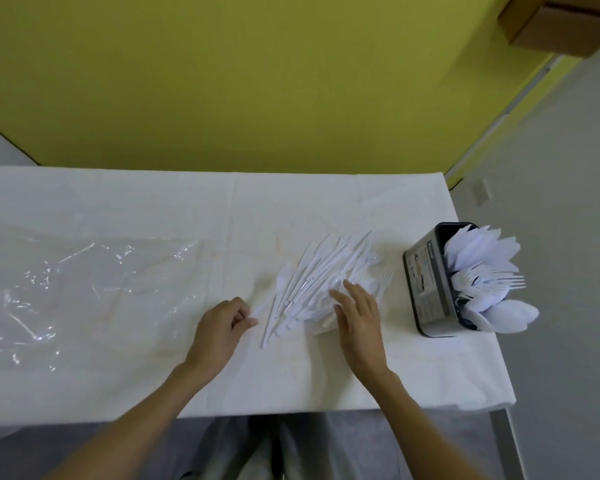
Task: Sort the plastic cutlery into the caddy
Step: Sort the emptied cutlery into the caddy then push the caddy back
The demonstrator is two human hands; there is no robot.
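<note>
A heap of white plastic cutlery [321, 275], mostly knives with a few forks, lies on the white table [118, 202] right of centre. My right hand [355, 315] rests flat on the heap's near right side, fingers spread. My left hand [224, 323] is at the heap's left end with thumb and fingers pinched at the tip of a white piece; I cannot tell whether it grips it. The dark caddy [426, 282] stands near the right table edge, holding knives, forks and spoons in separate sections.
A crumpled clear plastic bag [84, 289] covers the left part of the table. The table's right edge is just past the caddy and the near edge is close to my forearms. A yellow wall rises behind the table.
</note>
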